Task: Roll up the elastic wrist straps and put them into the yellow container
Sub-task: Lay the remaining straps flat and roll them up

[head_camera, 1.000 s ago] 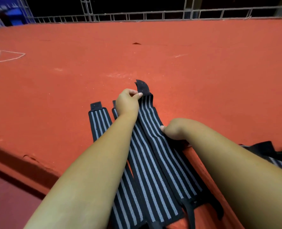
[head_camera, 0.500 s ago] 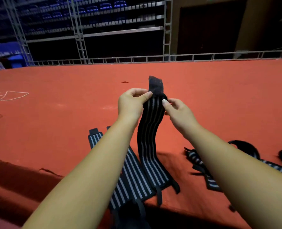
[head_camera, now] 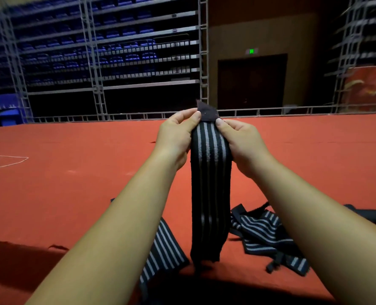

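Above the carpet point(head_camera: 72, 194), strap point(head_camera: 209, 183) higher now

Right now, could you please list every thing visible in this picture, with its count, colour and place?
held wrist strap: one, black with grey stripes, hanging between both hands, dark tab on top.
strap on the floor: at least one, same stripes, lower left, partly behind the left forearm.
heap of straps: count unclear, same stripes, on the carpet, right.
carpet: one, red, covers the raised floor.
cord: one, white, far left on the carpet.
railing: one, grey metal, along the carpet's far edge.
seating stand: one, blue seats, grey frames, background left.
door: one, dark, background centre, under a green sign.
left hand: one, pinches the strap's top from the left.
right hand: one, pinches it from the right.
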Demonstrator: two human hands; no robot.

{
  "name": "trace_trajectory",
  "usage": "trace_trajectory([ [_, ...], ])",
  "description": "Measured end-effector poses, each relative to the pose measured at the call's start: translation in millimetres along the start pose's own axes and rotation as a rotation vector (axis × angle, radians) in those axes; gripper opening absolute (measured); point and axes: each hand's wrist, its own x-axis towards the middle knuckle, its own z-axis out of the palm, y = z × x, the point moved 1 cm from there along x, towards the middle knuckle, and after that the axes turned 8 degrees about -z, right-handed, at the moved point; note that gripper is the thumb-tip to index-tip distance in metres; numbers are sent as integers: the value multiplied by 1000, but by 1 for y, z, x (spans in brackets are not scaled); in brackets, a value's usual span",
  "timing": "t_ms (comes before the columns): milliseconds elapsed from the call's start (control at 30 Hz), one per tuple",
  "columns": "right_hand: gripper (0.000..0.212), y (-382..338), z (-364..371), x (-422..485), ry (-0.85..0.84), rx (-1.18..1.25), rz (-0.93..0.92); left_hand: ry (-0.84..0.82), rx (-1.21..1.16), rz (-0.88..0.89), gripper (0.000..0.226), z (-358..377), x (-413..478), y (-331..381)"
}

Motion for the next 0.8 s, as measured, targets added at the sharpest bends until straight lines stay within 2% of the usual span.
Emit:
trace_trajectory([
  [133, 25, -30, -10, -13, 1, 104, -28, -68, -59, -2, 21, 12, -20, 17],
  [333, 25, -41, -26, -37, 14, 254, -17, -224, -89, -112, 31, 25, -39, 11],
  [467, 30, -15, -38, -50, -1, 346, 83, -231, -80, -194, 32, 24, -39, -22],
  [800, 25, 90, -60, -79, 89, 336, 253, -148, -66, -313, 19, 17, -30, -131],
])
